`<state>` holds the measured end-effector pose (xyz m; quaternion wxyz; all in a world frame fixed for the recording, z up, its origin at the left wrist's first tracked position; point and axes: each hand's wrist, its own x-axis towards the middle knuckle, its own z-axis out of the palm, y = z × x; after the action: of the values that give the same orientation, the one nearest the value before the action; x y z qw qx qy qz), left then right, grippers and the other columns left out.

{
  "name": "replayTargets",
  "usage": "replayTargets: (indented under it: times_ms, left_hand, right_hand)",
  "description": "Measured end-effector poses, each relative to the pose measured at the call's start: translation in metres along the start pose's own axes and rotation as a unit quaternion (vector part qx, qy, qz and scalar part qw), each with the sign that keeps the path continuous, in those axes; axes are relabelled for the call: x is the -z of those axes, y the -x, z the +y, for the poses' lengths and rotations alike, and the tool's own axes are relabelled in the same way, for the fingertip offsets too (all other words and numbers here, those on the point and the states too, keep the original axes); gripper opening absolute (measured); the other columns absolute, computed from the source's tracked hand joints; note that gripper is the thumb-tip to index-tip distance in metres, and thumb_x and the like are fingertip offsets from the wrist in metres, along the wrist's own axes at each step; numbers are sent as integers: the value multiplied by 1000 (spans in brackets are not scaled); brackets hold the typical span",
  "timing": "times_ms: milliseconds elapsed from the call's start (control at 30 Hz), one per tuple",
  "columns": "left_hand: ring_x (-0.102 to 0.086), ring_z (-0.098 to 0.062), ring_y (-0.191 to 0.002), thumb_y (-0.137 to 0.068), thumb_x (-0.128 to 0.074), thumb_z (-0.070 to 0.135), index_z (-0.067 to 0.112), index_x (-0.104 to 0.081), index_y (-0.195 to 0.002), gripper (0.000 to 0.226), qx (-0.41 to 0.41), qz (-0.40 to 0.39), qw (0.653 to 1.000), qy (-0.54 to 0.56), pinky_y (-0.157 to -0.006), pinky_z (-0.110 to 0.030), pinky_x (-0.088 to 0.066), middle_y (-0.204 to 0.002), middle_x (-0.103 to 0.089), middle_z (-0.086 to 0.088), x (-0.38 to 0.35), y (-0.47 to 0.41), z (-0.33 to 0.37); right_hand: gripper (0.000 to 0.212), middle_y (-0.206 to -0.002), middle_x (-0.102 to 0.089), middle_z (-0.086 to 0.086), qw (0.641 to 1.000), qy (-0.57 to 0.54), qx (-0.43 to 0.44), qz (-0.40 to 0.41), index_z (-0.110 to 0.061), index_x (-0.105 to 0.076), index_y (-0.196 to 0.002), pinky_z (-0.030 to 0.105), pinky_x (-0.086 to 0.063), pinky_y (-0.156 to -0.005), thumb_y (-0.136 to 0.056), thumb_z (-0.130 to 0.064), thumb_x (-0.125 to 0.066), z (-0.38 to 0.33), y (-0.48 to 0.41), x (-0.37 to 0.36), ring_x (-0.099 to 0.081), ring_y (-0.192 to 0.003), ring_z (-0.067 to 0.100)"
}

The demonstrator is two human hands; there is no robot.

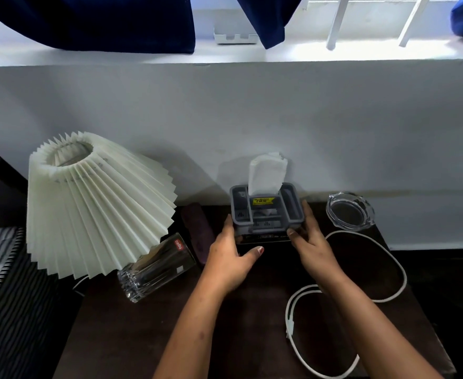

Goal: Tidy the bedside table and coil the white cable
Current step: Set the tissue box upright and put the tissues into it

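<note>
A grey organizer box (pixel 266 214) with a white tissue sticking up and a yellow sticker sits at the back of the dark bedside table (pixel 170 337), on top of a dark flat item (pixel 263 237). My left hand (pixel 231 258) grips the box's left side and my right hand (pixel 311 242) grips its right side. The white cable (pixel 293 305) lies uncoiled in loose loops on the table's right half, partly under my right forearm.
A pleated white lamp (pixel 93 203) stands at the left, with a clear drinking glass (pixel 156 266) lying on its side beside it. A purple pouch (pixel 199 231) lies behind the glass. A glass ashtray (pixel 349 210) sits at the back right. Striped bedding (pixel 3 283) borders the left.
</note>
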<state>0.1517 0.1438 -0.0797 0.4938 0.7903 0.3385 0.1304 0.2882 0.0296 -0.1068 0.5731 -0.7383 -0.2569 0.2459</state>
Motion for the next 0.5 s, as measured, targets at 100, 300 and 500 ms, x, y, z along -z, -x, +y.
replayTargets:
  times_ms: [100,300,500]
  left_hand:
    - [-53,-6,-119,-77,-72,25,28,-24,-144,82,1,-6,1000,4,-100,-20,-39,-131,-56,5,-1,0,0]
    - [-49,-7,-123,-77,-72,25,31,-23,-143,83,8,-15,1000,12,-105,-26,-39,-133,-54,9,-1,1,-1]
    - [-42,-14,-131,-80,-68,27,25,-27,-141,74,13,-22,999,-28,-104,-23,-34,-141,-45,3,3,6,6]
  right_hand:
    - [68,-148,-36,-8,1000,-7,1,4,-37,-17,-145,40,-25,-117,-93,-11,-52,2,-2,-2,-35,-136,10]
    - [70,-146,-36,-11,1000,-10,2,-1,-34,-16,-146,38,-25,-117,-92,-8,-52,3,-3,-3,-36,-136,10]
    - [73,-155,-19,12,980,161,30,110,-16,-12,-148,35,-9,-118,-90,-14,-56,-8,4,-16,-15,-144,24]
